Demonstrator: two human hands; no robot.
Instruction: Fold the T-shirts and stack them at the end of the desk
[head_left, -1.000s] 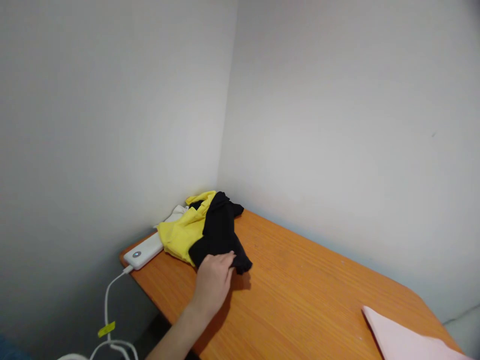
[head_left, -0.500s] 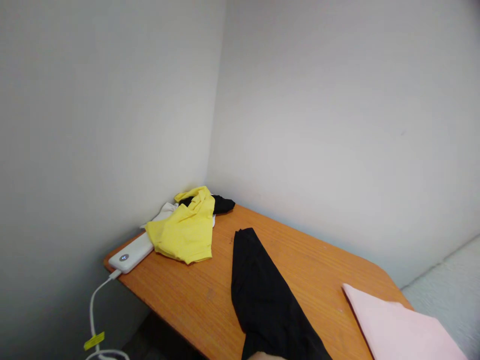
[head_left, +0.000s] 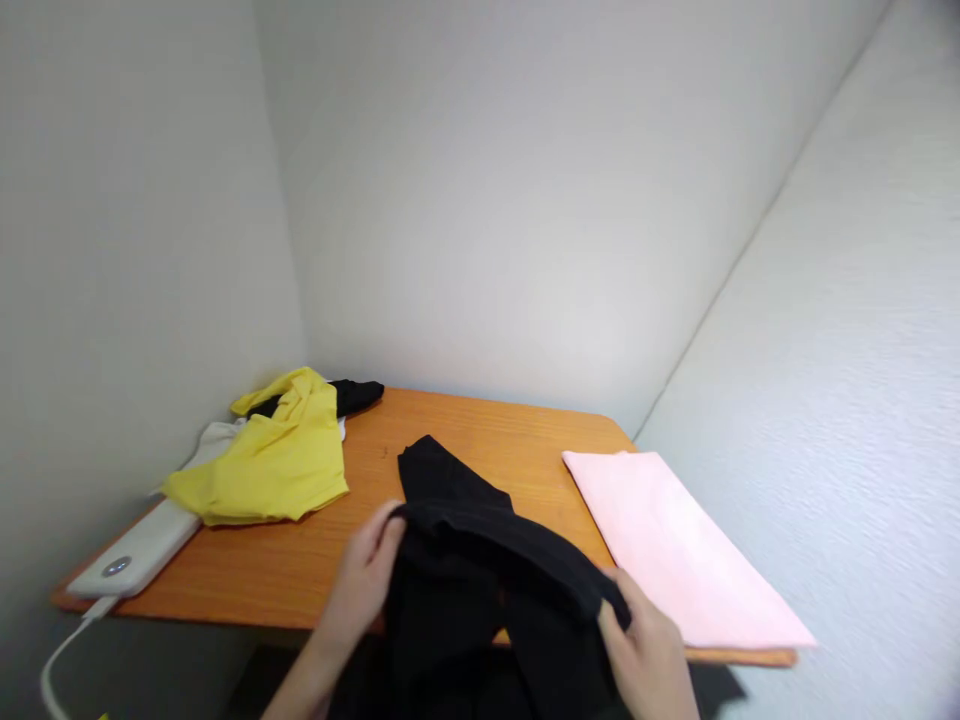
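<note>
Black trousers (head_left: pixel 517 535) hang between my hands at the table's near edge, with the waistband stretched into an arc. My left hand (head_left: pixel 362 575) is closed on one end of the band, thumb on top. At the other end, my right hand (head_left: pixel 646 645) pinches the fabric between thumb and fingers. One dark leg stretches forward over the wooden table (head_left: pixel 480 415), while the lower part of the garment drops out of view at the bottom.
On the left lies a crumpled yellow garment (head_left: pixel 274 465) over white and black cloth. A white power bank (head_left: pixel 135 550) with a cable (head_left: pixel 71 640) sits at the left edge. A folded pink cloth (head_left: pixel 667 540) lies on the right. Walls border the table.
The view has swung right and down. Both hands have come into view, and the trousers' near end is now raised, with the waistband spread between them.
</note>
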